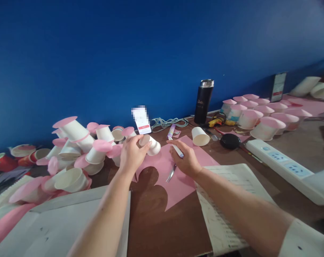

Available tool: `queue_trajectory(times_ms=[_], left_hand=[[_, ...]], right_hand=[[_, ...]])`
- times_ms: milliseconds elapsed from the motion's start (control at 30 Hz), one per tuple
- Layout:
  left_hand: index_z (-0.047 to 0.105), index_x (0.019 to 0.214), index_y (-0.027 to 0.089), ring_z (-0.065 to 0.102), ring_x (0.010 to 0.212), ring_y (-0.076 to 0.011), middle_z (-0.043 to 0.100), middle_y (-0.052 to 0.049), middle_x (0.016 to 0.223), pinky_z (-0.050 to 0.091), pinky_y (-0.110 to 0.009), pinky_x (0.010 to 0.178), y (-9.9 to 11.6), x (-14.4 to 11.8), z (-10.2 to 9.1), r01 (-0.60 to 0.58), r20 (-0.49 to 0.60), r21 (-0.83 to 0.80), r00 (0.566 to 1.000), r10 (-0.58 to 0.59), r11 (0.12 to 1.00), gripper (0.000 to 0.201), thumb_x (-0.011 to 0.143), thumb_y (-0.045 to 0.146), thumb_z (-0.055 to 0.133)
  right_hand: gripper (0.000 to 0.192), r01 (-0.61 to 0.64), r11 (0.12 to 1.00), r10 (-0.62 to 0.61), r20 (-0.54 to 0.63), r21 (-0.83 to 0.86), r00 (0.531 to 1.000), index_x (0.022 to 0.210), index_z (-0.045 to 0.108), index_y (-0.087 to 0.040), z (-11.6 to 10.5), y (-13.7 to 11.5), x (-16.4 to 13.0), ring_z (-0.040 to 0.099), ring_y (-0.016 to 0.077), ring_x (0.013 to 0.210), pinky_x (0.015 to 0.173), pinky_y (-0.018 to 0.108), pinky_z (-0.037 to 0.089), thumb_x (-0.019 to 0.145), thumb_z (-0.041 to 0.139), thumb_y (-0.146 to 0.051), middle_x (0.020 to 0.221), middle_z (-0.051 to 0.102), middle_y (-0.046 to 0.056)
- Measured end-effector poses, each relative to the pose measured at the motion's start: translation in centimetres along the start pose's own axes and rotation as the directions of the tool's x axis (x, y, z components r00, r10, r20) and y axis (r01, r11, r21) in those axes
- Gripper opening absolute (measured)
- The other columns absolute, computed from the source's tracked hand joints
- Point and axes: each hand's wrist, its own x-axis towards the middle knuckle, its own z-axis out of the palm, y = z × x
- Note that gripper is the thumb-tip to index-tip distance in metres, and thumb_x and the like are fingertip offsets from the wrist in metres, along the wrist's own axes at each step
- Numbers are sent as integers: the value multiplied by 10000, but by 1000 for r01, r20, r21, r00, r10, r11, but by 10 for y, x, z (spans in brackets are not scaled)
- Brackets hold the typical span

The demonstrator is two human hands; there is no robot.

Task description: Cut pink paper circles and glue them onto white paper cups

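Pink-capped paper cups (pixel 78 150) crowd the left of the brown table (pixel 156 221), many tipped over in a loose pile against the blue wall (pixel 151 46). Just right of the pile, my left hand (pixel 132 154) closes around a small white cup (pixel 151 144), held on its side above a sheet of pink paper (pixel 175 178) with rounded shapes cut out of its near edge. My right hand (pixel 185 159) rests on that sheet, fingers pinched on a pen (pixel 177 149); a pair of scissors (pixel 171 174) lies on the paper just under the palm. Beyond it, a second cup (pixel 200 136) lies on its side near a black flask (pixel 204 101) standing upright by the wall. Farther right, more pink-topped cups (pixel 258 116) stand in rows, a black round object (pixel 230 141) and a white power strip (pixel 278 160) in front of them. Printed papers (pixel 226 200) lie under my right forearm.
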Motion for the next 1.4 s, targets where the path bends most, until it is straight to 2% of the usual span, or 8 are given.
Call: queue_trajectory(times_ms=[67, 133, 367, 700, 1133, 1333, 1400], left_hand=[[648, 1126, 197, 565, 1093, -257, 646, -97, 1120, 447, -381, 944, -5, -14, 10, -40, -148, -14, 988, 38, 999, 420, 806, 467, 619], [645, 1141, 189, 559, 1105, -255, 631, -107, 1110, 432, -379, 977, -10, -24, 20, -124, -193, 3, 974, 122, 992, 440, 816, 484, 610], [641, 1150, 163, 589, 1052, -234, 608, -118, 1110, 454, -361, 959, -21, -29, 32, -256, -127, -56, 960, 248, 965, 433, 841, 463, 596], [639, 1159, 195, 586, 1059, -231, 606, -98, 1102, 458, -362, 955, -21, -31, 34, -234, -95, -74, 969, 227, 969, 439, 835, 489, 598], [636, 1163, 193, 590, 1033, -222, 611, -89, 1068, 471, -346, 925, -15, -32, 33, -279, -64, -53, 959, 275, 959, 417, 838, 453, 610], [629, 1165, 211, 588, 1017, -221, 608, -82, 1052, 480, -354, 904, -14, -33, 35, -300, -60, -33, 953, 298, 953, 366, 848, 393, 607], [627, 1167, 213, 590, 1004, -223, 605, -82, 1033, 483, -358, 897, -16, -32, 37, -327, -67, -9, 943, 325, 945, 363, 855, 398, 598]], right_hand=[[277, 0, 1000, 0, 8, 8, 1000, 1132, 634, -232, 0, 2, 0, 655, 221, 1009, 855, 337, 520, 890, 499, -240, 1116, 693, 59], [290, -3, 1000, 3, 11, 12, 1000, 1143, 636, -239, -1, 3, 1, 663, 216, 973, 825, 329, 529, 889, 497, -244, 1103, 694, 57], [263, -29, 999, 28, 13, 15, 1000, 1108, 645, -253, -1, -1, 0, 668, 210, 945, 842, 338, 524, 888, 499, -241, 1106, 694, 46], [258, -17, 1000, 17, 30, 4, 999, 1101, 647, -256, 0, -4, -1, 659, 218, 1008, 893, 357, 508, 890, 500, -246, 1087, 702, 43], [277, 6, 1000, -5, 51, -10, 999, 1130, 639, -259, 1, -3, -2, 642, 221, 1068, 917, 365, 502, 891, 506, -221, 1148, 689, 42], [298, -90, 994, 92, 29, -62, 995, 1164, 650, -258, -4, -5, 1, 682, 220, 952, 829, 348, 533, 905, 515, -317, 1107, 713, 43], [278, -107, 992, 108, 16, -69, 994, 1102, 680, -243, -8, -8, 4, 685, 213, 887, 778, 327, 529, 912, 512, -356, 1032, 730, 45]])
